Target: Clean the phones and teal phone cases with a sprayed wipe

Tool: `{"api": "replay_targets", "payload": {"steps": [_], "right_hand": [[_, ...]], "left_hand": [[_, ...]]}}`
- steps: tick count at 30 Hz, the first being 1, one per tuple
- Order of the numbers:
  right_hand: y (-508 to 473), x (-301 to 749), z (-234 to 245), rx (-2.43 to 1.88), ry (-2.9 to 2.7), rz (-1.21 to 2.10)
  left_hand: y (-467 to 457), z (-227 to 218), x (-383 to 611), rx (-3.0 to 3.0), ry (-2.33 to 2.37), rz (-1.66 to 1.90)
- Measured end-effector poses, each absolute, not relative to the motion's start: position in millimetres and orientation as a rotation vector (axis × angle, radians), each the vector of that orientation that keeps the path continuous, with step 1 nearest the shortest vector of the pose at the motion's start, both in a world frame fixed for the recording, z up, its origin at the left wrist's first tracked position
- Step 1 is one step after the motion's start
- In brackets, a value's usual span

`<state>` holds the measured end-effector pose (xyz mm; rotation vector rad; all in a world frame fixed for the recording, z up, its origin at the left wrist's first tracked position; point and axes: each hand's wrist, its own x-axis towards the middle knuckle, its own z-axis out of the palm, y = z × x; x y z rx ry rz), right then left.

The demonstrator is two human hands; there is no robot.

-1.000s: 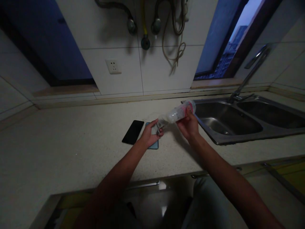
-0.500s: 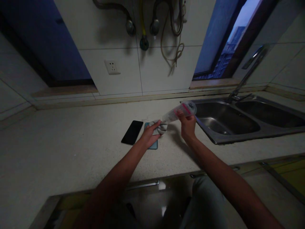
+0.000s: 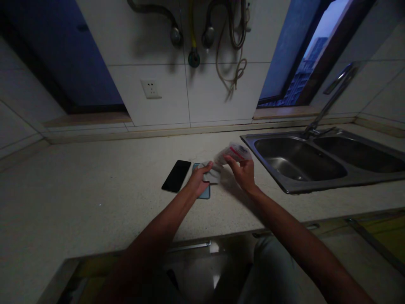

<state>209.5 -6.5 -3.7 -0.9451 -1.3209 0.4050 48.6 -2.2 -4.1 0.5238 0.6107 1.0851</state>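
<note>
A pale grey-white cloth (image 3: pixel 214 174) is bunched in my left hand (image 3: pixel 198 180), pinched between thumb and fingers. My right hand (image 3: pixel 244 172) grips a clear plastic bag (image 3: pixel 228 153) with a red stripe near its far end; something dark shows at that end, too blurred to name. The lower end of the bag meets the cloth, or is very close to it. Beneath my left hand lies a blue phone case (image 3: pixel 205 193), partly covered by the hand and cloth. A black phone (image 3: pixel 176 175) rests flat just left of it, screen up.
The pale countertop (image 3: pixel 95 181) runs along the tiled wall. On the right is a double steel sink (image 3: pixel 294 188) with a tall faucet (image 3: pixel 319 112). Hoses with valves (image 3: pixel 193 57) hang above, near a wall socket (image 3: pixel 150 89). Drawer handles (image 3: pixel 190 246) line the counter's front.
My right hand has moved a little down and left with the plastic bag, which now looks shorter and more crumpled. The cloth hangs lower in my left hand. The view has shifted slightly.
</note>
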Motion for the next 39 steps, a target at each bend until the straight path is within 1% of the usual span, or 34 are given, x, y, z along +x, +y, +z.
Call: {"api": "replay_targets", "payload": {"steps": [7,16,21,24,26,30,32,36,37,39], "right_hand": [[-6.9,212.5,-0.1,-0.958,-1.331,0.374],[10.5,238.5,6.9,-1.013,-1.081,0.365],[15.2,258.7,8.4,-1.219,-1.147,0.279],[21.8,268.1,-2.6,-1.401,-1.285,0.266],[27.2,271.8,-11.3,-1.438,-1.301,0.275],[32.9,272.8,-17.1,-1.354,-1.304,0.328],[28.9,269.1,-10.9,-1.312,-1.277,0.222],[6.8,251.6,7.2,-1.046,-1.278,-0.256],[0.4,245.3,10.1,-0.952,-1.315,-0.313],[-10.5,231.8,11.9,-0.791,-1.553,-0.193]], "left_hand": [[-3.1,-4.5,44.1,0.647,0.59,1.002],[-11.7,5.6,42.0,0.868,0.584,0.918],[-4.1,4.9,37.5,0.798,0.681,0.978],[2.5,5.9,35.2,0.686,0.718,0.955],[3.9,10.6,34.1,0.581,0.686,0.916],[2.0,22.0,31.5,0.454,0.585,0.917],[1.0,24.6,30.3,0.433,0.534,0.947],[0.0,23.5,31.8,0.396,0.497,1.055],[-0.3,22.7,33.1,0.39,0.503,1.069],[-1.0,21.1,36.2,0.382,0.531,1.085]]}}
